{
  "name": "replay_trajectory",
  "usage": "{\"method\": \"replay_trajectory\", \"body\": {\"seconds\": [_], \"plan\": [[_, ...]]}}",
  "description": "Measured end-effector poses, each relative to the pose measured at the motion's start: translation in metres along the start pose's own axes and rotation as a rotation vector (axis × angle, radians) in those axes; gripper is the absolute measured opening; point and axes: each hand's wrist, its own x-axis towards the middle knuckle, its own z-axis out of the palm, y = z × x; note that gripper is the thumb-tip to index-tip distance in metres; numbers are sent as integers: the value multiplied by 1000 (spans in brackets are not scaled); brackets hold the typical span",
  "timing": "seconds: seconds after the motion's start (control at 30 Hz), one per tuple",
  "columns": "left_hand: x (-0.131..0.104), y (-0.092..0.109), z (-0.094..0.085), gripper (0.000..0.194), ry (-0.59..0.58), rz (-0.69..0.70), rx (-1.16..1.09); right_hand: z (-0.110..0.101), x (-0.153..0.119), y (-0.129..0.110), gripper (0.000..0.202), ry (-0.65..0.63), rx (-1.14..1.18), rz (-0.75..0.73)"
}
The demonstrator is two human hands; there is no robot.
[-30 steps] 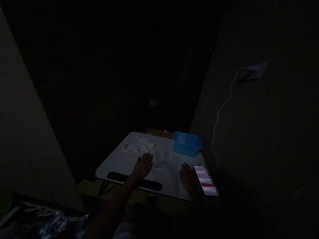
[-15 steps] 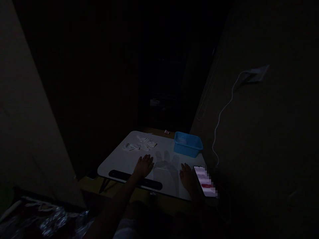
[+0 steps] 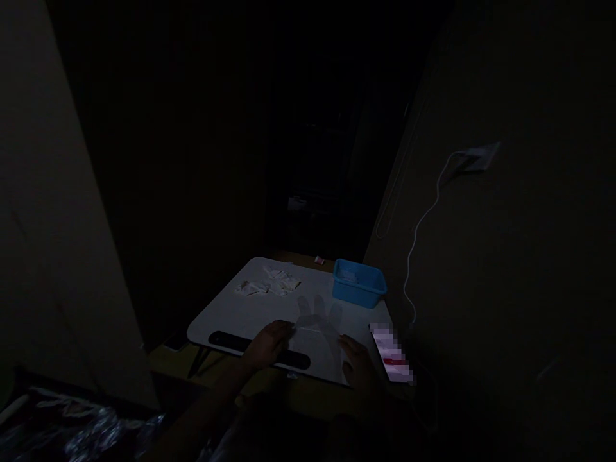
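A clear plastic glove point(image 3: 317, 330) lies flat on the white folding table point(image 3: 231, 314), its fingers pointing away from me. My left hand point(image 3: 269, 343) is at its left edge, palm down, fingertips reaching the film; it appears to hold nothing. On the other side, my right hand point(image 3: 357, 359) has thumb and fingers apart, fingertips close to the glove's right edge. Whether either hand touches the film is hard to tell in the dim light. Crumpled whitish pieces, perhaps used gloves point(image 3: 282, 281), lie at the table's far left.
A blue plastic basket point(image 3: 359, 292) with something pale inside stands at the back right. A lit phone point(image 3: 391, 353) lies by the right edge. The white cable point(image 3: 418, 224) hangs from a wall socket point(image 3: 481, 156). A black slot point(image 3: 235, 341) runs along the table's front.
Both hands have drawn back slightly towards me, and their fingers have moved to the glove's two sides. The right thumb now shows apart. The view has shifted a little.
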Motion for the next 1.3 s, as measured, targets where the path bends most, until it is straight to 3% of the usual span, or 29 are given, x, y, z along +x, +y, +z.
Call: {"method": "replay_trajectory", "body": {"seconds": [0.13,0.23,0.4,0.57,0.77,0.87,1.0,1.13,1.3], "plan": [[-28,16,0,50,-64,114,21,-8,-22,-12,64,-79,33,-126],[-34,25,8,46,-81,155,64,-10,-28,-21,63,-100,2,-180],[-30,31,16,26,59,199,28,1,-28,-29,25,134,30,-141],[-24,37,6,21,125,111,-165,2,-25,-25,15,262,219,-103],[17,29,-16,22,141,-268,-382,-18,12,-7,24,97,482,228],[46,18,-24,22,127,-293,-430,-23,39,2,33,79,649,255],[75,-1,-26,21,166,-340,-461,-20,71,9,30,150,730,253],[92,-19,-17,20,172,-386,-457,-9,95,14,30,144,688,304],[105,-34,-3,27,248,-452,-413,8,117,23,35,261,553,381]]}}
